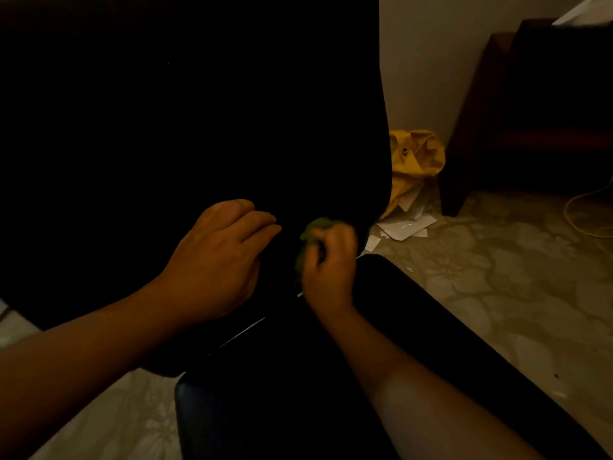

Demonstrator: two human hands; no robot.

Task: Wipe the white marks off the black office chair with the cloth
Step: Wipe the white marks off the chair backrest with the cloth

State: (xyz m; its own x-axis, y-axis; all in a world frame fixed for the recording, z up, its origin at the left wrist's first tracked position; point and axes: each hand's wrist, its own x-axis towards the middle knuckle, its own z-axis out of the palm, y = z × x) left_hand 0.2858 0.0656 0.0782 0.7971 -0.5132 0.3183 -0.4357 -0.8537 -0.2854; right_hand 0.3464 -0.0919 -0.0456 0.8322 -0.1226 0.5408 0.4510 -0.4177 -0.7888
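Note:
The black office chair (pixel 199 111) fills the left and middle of the head view, its tall backrest above and its seat (pixel 282 393) below. My right hand (pixel 328 263) grips a small green cloth (pixel 315 229) bunched against the lower right corner of the backrest. My left hand (pixel 219 260) rests on the backrest just left of the cloth, with its fingers bent against the black surface. A thin white streak (pixel 245 330) shows along the gap between backrest and seat. The chair is very dark, so other marks cannot be made out.
A yellow bag (pixel 414 161) lies on the floor behind the chair by the wall, with white paper scraps (pixel 404 227) beside it. Dark wooden furniture (pixel 530 111) stands at the right. A pale cable (pixel 587 210) loops on the patterned floor.

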